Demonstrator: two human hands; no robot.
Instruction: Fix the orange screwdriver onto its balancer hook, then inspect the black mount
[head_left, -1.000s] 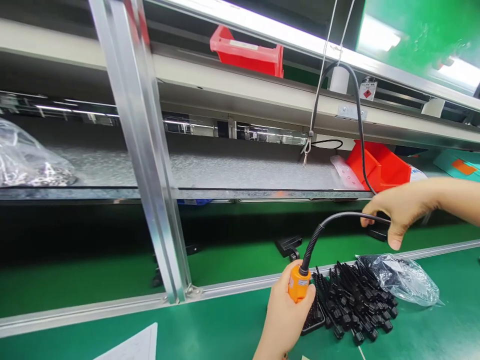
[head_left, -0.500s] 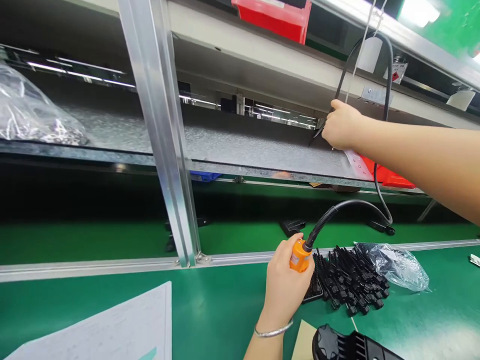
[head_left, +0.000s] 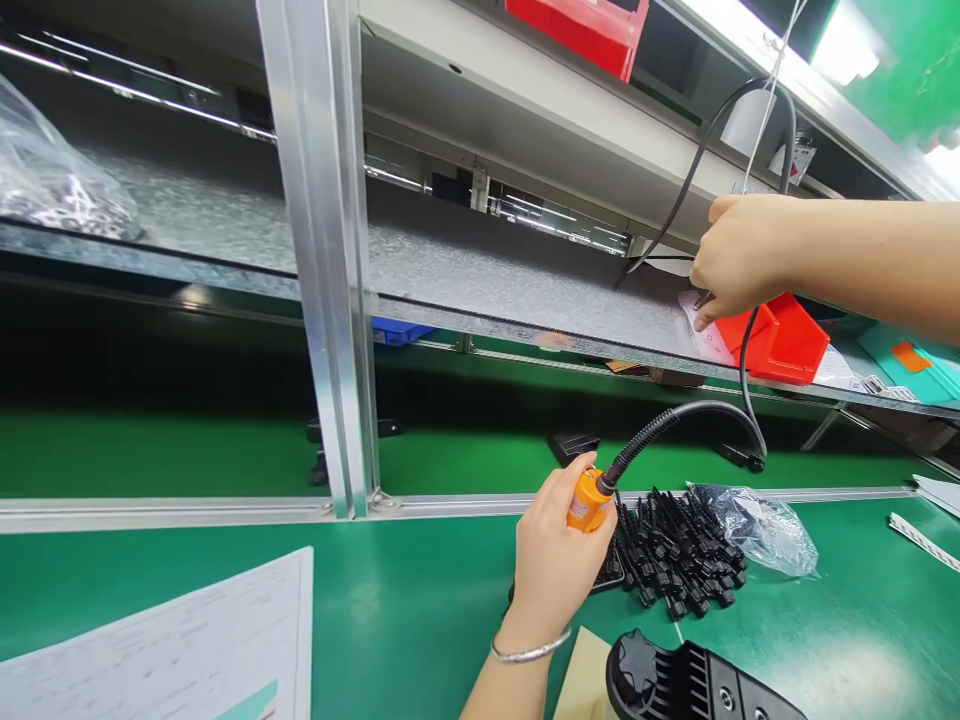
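Over the green bench, my left hand [head_left: 551, 560] is wrapped around an orange corded tool [head_left: 582, 508]; its working end is hidden by the hand. A ribbed black cable [head_left: 637, 455] curves from the tool's top toward the shelf. At the shelf's front edge, my right hand [head_left: 742, 250] is closed, thumb and fingers pinched around a dark bit too small to name. Just beneath those fingers lies a pink-and-white sheet [head_left: 712, 338], beside a red bin [head_left: 799, 345].
Black plastic parts [head_left: 679, 550] lie heaped right of my left hand, near a clear bag [head_left: 772, 535]. A black ribbed fixture [head_left: 697, 680] stands at the front. Papers [head_left: 187, 650] lie on the left. A metal post [head_left: 322, 250] rises between bench and shelf.
My right hand has moved right and down from beside the hanging cable to the pink-and-white sheet. The view has shifted, showing more of the red bin. My left hand keeps the orange tool.
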